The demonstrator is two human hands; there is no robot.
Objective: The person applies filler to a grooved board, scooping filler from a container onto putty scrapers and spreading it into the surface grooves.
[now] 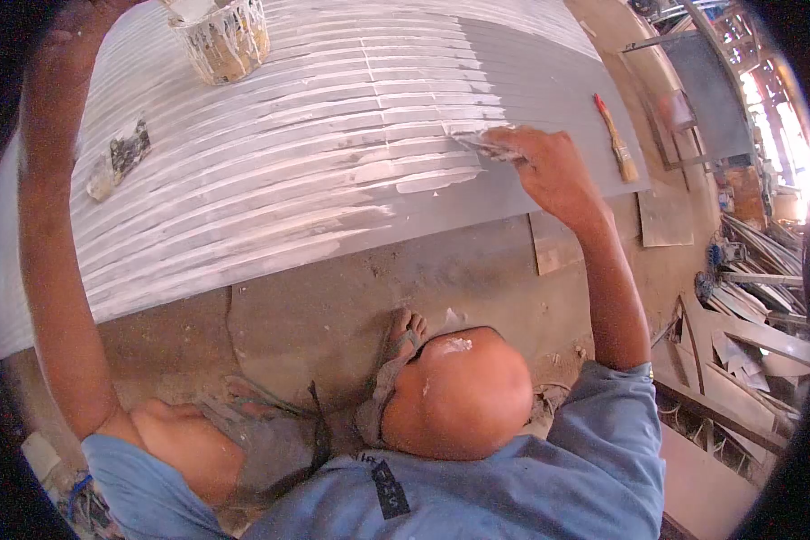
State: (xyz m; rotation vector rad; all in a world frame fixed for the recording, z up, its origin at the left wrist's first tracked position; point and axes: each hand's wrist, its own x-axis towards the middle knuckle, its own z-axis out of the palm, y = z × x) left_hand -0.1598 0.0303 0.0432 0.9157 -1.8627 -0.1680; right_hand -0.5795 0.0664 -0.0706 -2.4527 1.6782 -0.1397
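Note:
My right hand (546, 171) is closed on a thin, flat scraper (484, 142) smeared with white paste. The scraper's edge touches a large grey corrugated panel (549, 90) streaked with white along its ridges. At the top left edge, my left hand (81, 20) is raised near a paste-dripped bucket (223, 43) standing on the panel. Its fingers are cut off by the frame, so their grip does not show. A paste-crusted tool or lump (120, 160) lies on the panel's left part. A paintbrush (616, 139) with a red-tipped handle rests near the right end.
My bent knee (463, 391) and foot (408, 328) are on the dusty floor (315, 279) along the panel's near edge. Flat board pieces (666, 216) lie beside the panel. Scrap strips and boards (765, 270) are piled at the right, below a metal frame (706, 94).

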